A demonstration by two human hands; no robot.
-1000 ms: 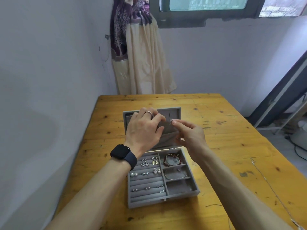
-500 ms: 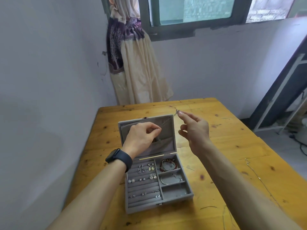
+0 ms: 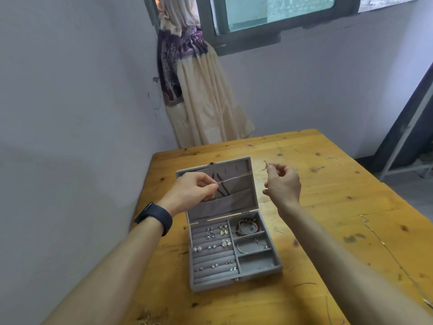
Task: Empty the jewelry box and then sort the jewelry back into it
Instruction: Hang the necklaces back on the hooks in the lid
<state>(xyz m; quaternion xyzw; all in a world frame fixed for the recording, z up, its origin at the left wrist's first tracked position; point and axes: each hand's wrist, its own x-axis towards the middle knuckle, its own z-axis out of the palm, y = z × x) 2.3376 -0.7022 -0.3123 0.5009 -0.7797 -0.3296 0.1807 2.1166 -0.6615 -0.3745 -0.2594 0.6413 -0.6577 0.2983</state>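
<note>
Stretching a thin silver chain necklace (image 3: 236,177) before the raised lid, the left hand (image 3: 194,188) and right hand (image 3: 284,184) each pinch it between thumb and fingers (image 3: 270,169). The grey velvet rectangular jewelry box (image 3: 234,285) stands open on the yellow wooden worktop (image 3: 332,207), holding small silver earrings (image 3: 213,242) and bracelets (image 3: 248,227). Emptying appears barely begun; all sorting remains.

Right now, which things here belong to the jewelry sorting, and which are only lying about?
Job: jewelry box, thin necklace chain pinched by left hand and right hand, earrings, beaded bracelet, silver bangle.
Not the job: curtain, window, smartwatch.
</note>
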